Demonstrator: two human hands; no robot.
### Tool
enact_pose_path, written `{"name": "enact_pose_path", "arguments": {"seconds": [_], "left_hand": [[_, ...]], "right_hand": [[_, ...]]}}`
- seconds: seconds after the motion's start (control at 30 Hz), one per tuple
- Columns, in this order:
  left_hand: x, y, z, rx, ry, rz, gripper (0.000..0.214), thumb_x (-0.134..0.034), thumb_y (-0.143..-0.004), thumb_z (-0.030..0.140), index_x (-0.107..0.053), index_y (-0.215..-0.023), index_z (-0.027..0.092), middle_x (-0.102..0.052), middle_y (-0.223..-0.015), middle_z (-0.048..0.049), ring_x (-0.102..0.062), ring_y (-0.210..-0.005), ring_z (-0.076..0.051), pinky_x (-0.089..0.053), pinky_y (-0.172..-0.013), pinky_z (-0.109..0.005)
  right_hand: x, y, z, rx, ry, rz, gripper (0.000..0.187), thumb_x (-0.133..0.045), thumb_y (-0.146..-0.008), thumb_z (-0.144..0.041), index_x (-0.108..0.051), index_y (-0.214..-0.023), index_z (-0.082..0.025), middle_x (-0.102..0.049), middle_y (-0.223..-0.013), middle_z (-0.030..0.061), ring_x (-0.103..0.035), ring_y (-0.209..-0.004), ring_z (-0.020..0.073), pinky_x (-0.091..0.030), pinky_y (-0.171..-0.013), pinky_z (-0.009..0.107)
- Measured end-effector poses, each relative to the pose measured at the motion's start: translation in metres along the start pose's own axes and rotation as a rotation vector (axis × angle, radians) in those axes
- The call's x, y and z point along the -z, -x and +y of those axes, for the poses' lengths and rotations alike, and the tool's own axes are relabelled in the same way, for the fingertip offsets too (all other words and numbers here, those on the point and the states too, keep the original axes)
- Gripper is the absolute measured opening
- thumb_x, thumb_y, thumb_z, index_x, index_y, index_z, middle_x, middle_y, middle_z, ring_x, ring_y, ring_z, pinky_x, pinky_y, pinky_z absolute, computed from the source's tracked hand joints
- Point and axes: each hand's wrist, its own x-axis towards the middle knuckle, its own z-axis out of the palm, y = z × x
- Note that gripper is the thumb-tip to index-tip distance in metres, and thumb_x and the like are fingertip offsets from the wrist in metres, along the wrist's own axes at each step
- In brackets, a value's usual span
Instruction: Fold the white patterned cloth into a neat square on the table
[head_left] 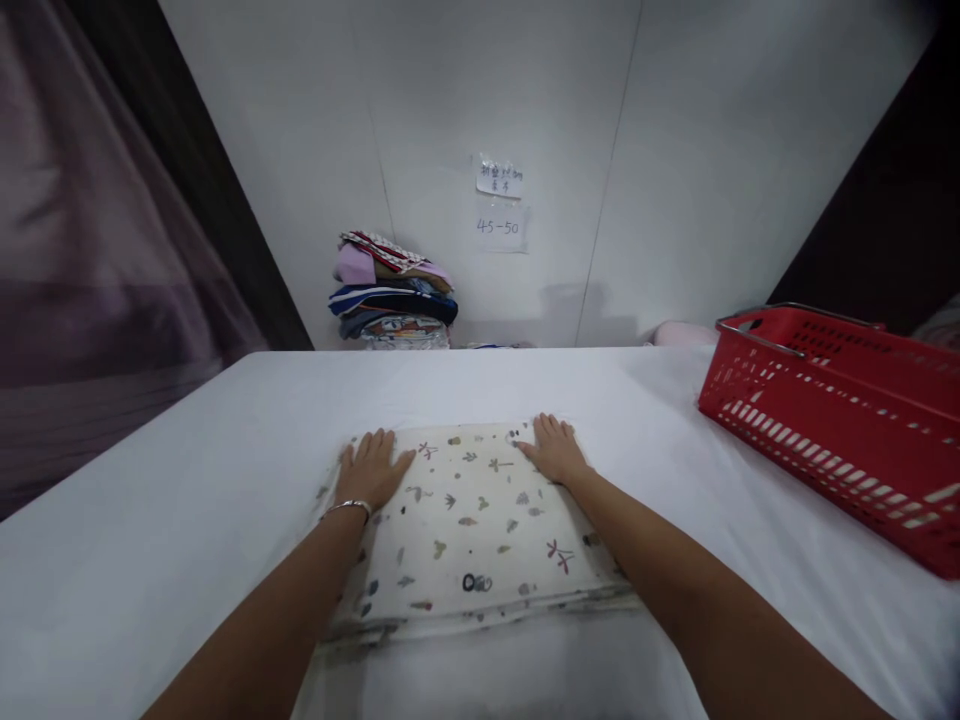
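A folded cream cloth (pixel 472 520) printed with small leaves and insects lies flat on the white table (pixel 187 480) in front of me. My left hand (pixel 371 468) rests palm down on its far left corner, fingers stretched out; a thin bracelet circles that wrist. My right hand (pixel 553 448) lies flat on the far right corner, fingers also extended. Neither hand grips anything.
A red plastic basket (pixel 832 420) with a metal handle stands on the table at the right. A stack of folded colourful clothes (pixel 394 295) sits against the white wall behind the table. Paper notes (pixel 499 200) hang on the wall. A dark curtain (pixel 90 260) hangs at left.
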Motion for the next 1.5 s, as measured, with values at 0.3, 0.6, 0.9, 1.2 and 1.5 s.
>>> {"name": "enact_pose_path", "arguments": {"seconds": [0.3, 0.6, 0.9, 1.2, 1.5], "left_hand": [[-0.003, 0.004, -0.001, -0.011, 0.033, 0.021, 0.076, -0.016, -0.083, 0.063, -0.025, -0.142, 0.015, -0.018, -0.15, -0.0065, -0.01, -0.138, -0.025, -0.007, -0.111, -0.047], [-0.012, 0.006, -0.003, -0.029, 0.041, 0.052, 0.074, -0.015, -0.084, 0.063, -0.025, -0.142, 0.017, -0.019, -0.15, -0.0067, -0.01, -0.138, -0.025, -0.005, -0.111, -0.047], [0.01, 0.014, -0.012, -0.044, 0.113, -0.032, 0.079, -0.018, -0.082, 0.065, -0.018, -0.143, 0.015, -0.012, -0.151, -0.0081, -0.006, -0.138, -0.025, -0.005, -0.111, -0.046], [0.002, 0.036, -0.04, 0.027, 0.078, -0.038, 0.077, -0.015, -0.083, 0.064, -0.018, -0.143, 0.017, -0.007, -0.152, -0.0042, 0.002, -0.138, -0.026, -0.012, -0.109, -0.05], [0.001, 0.033, -0.037, 0.031, 0.07, -0.022, 0.077, -0.015, -0.083, 0.064, -0.018, -0.143, 0.016, -0.006, -0.152, -0.0057, 0.002, -0.138, -0.026, -0.018, -0.106, -0.049]], "right_hand": [[0.017, -0.005, -0.041, 0.07, 0.005, 0.024, 0.082, -0.015, -0.084, -0.065, -0.017, -0.143, -0.007, -0.008, -0.151, 0.0113, -0.001, -0.138, 0.0246, -0.001, -0.109, 0.043], [-0.008, -0.008, -0.084, 0.269, -0.007, -0.072, 0.081, -0.009, -0.084, -0.065, -0.016, -0.144, -0.011, -0.012, -0.151, 0.0089, -0.004, -0.138, 0.0231, 0.001, -0.109, 0.044], [-0.013, -0.008, -0.082, 0.246, 0.046, -0.054, 0.078, -0.013, -0.086, -0.062, -0.017, -0.144, -0.011, -0.014, -0.15, 0.0078, -0.008, -0.138, 0.0233, -0.005, -0.11, 0.045], [-0.013, -0.007, -0.08, 0.231, 0.084, -0.072, 0.074, -0.017, -0.087, -0.058, -0.018, -0.144, -0.011, -0.015, -0.15, 0.0082, -0.008, -0.138, 0.0228, -0.007, -0.11, 0.045], [0.003, -0.011, -0.164, 0.391, -0.013, 0.042, 0.073, -0.016, -0.088, -0.058, -0.015, -0.144, -0.012, -0.005, -0.152, 0.0081, 0.003, -0.138, 0.0224, 0.002, -0.109, 0.045]]}}
